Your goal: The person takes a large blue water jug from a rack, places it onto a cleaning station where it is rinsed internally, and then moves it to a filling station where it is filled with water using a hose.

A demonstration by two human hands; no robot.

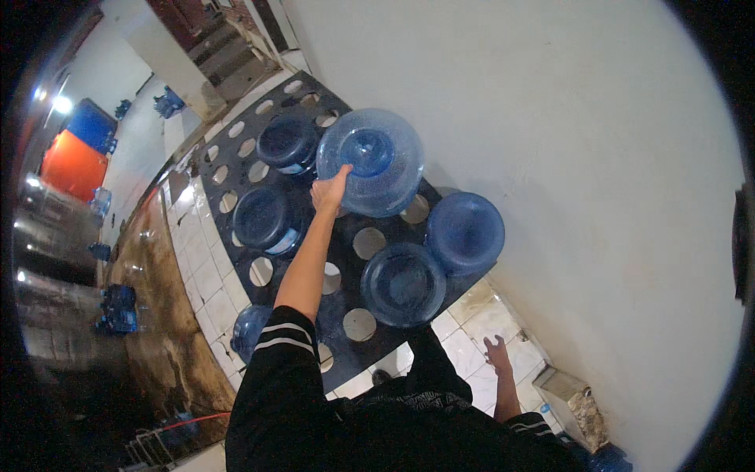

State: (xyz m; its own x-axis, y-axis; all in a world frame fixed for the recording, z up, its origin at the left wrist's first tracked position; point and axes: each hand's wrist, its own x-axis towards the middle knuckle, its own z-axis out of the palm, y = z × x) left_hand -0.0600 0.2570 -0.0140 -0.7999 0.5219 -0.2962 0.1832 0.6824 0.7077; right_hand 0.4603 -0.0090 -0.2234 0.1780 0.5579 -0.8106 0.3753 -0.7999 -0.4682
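Observation:
My left hand [330,190] reaches out over a black board with round holes [377,211] and grips a large clear blue water jug [397,185] at its near left side. My thumb shows on the jug, while the other fingers are mostly hidden. Two darker jugs, one farther [285,143] and one nearer [263,220], are on the board to the left. Closer to me on the right are another jug [403,285] and a blue jug [465,234] touching or nearly touching it. My right hand [497,354] hangs low beside the board, fingers apart and holding nothing.
A pale wall [582,157] runs along the right. White floor tiles [208,275] border the board, with wet brown ground [153,259] beyond. One more jug [250,330] is by my left sleeve. A dirty box-shaped thing [570,401] stands at lower right. Steps [224,59] are far off.

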